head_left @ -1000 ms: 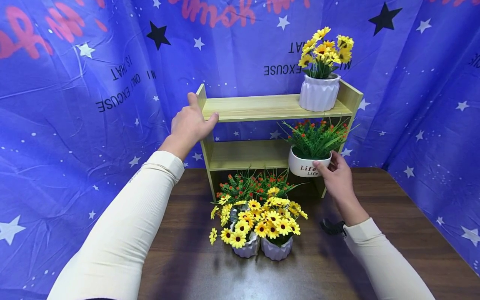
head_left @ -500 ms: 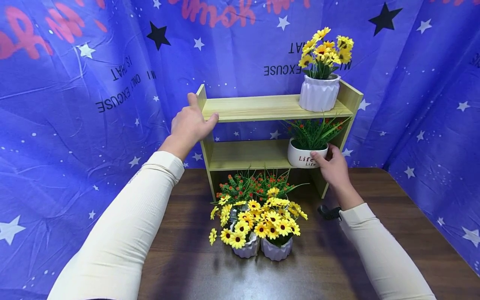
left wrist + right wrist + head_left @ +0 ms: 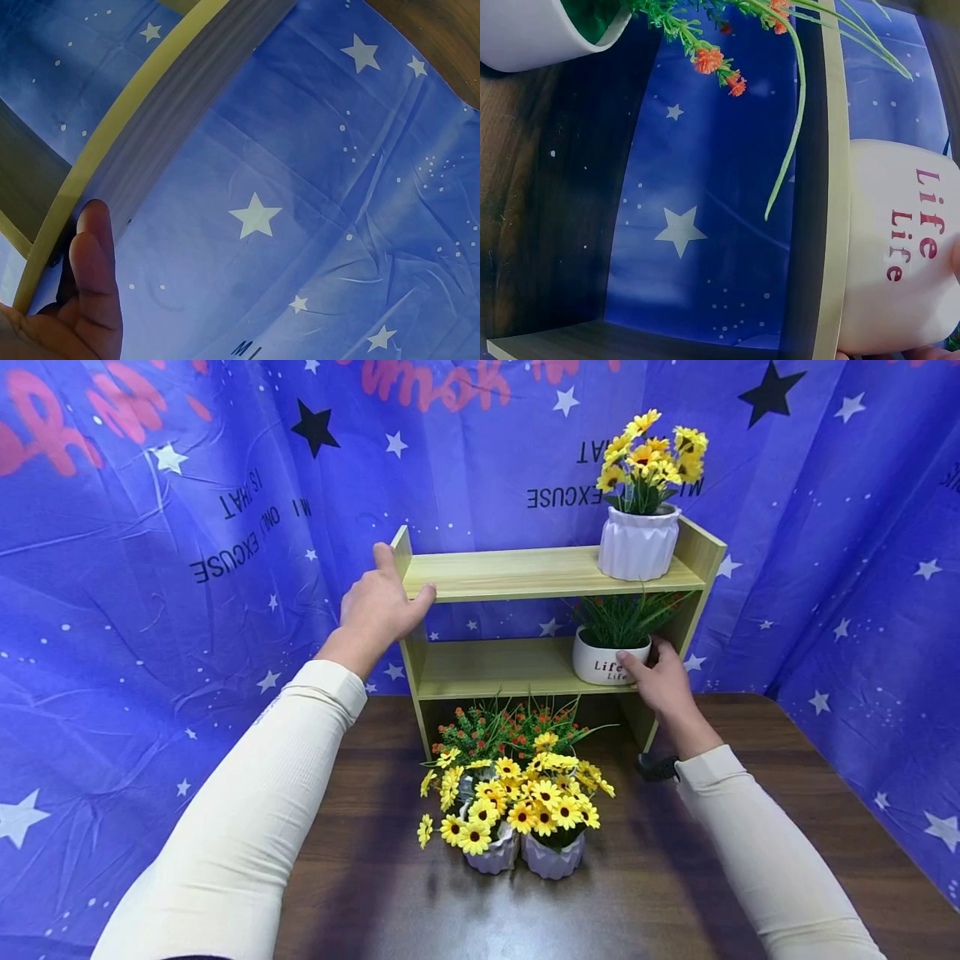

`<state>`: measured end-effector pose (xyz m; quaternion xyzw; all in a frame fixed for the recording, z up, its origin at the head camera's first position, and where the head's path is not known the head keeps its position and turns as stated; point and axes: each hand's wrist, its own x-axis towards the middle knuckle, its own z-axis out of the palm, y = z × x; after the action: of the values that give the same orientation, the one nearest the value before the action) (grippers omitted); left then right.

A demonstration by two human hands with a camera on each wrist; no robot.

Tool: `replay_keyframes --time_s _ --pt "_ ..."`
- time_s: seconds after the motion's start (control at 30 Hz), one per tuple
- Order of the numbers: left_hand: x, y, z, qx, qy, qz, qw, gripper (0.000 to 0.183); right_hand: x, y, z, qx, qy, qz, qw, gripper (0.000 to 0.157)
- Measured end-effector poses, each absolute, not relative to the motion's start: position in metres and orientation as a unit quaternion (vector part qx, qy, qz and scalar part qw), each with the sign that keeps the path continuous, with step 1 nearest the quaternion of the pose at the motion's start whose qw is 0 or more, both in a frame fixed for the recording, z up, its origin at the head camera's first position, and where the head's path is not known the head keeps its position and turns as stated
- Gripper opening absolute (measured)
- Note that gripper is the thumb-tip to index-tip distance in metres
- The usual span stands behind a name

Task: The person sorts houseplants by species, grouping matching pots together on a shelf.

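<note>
A white "Life" flowerpot point(image 3: 597, 667) with grassy leaves and small red flowers stands at the right end of the wooden shelf's point(image 3: 495, 575) middle board. My right hand point(image 3: 664, 683) holds its right side, thumb on the front wall. Seen by the right wrist camera, the lettered pot point(image 3: 896, 300) sits right against the board's pale edge, with fingertips just showing at the frame's border. My left hand point(image 3: 377, 608) grips the shelf's left side panel near the top. In the left wrist view, bent fingers point(image 3: 96, 274) lie along that panel's outer face.
A fluted white pot of yellow flowers point(image 3: 639, 545) stands on the top board's right end. In front of the shelf, two fluted pots of yellow flowers point(image 3: 552, 857) stand on the brown table point(image 3: 375, 877), with red-flowered plants point(image 3: 472, 735) behind. A starry blue curtain point(image 3: 187, 693) surrounds everything.
My right hand has moved the white "Life" flowerpot up and back, from in front of the shelf onto its middle board. The left hand has stayed at the side panel.
</note>
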<state>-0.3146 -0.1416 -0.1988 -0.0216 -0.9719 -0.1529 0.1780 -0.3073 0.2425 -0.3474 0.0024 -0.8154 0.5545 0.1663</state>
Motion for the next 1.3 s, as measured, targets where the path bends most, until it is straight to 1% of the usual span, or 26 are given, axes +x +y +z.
replay_keyframes --time_s 0.23,0.43,0.6,0.7,0.83,1.07,1.3 --pt "-0.315 -0.142 -0.198 -0.020 -0.972 -0.153 0.176 0.077 -0.314 0.243 -0.346 0.011 -0.814 0.555 0.170 0.066" --pt "-0.314 -0.142 -0.198 -0.021 -0.972 -0.154 0.174 0.077 -0.318 0.242 -0.346 0.001 -0.815 0.553 0.175 0.068" --pt "-0.315 -0.141 -0.197 -0.023 -0.972 -0.156 0.172 0.078 -0.313 0.241 -0.347 -0.008 -0.809 0.560 0.181 0.071" --pt "-0.314 -0.141 -0.197 -0.023 -0.973 -0.154 0.171 0.079 -0.304 0.241 -0.346 -0.004 -0.807 0.561 0.182 0.074" --pt "-0.314 -0.141 -0.197 -0.020 -0.973 -0.152 0.171 0.079 -0.286 0.241 -0.348 -0.007 -0.811 0.552 0.193 0.074" --pt "-0.313 -0.142 -0.196 -0.021 -0.974 -0.149 0.172 0.079 -0.254 0.240 -0.361 -0.010 -0.812 0.538 0.224 0.062" --pt "-0.314 -0.143 -0.198 -0.025 -0.974 -0.145 0.173 0.079 -0.226 0.235 -0.375 -0.008 -0.788 0.567 0.239 0.056"
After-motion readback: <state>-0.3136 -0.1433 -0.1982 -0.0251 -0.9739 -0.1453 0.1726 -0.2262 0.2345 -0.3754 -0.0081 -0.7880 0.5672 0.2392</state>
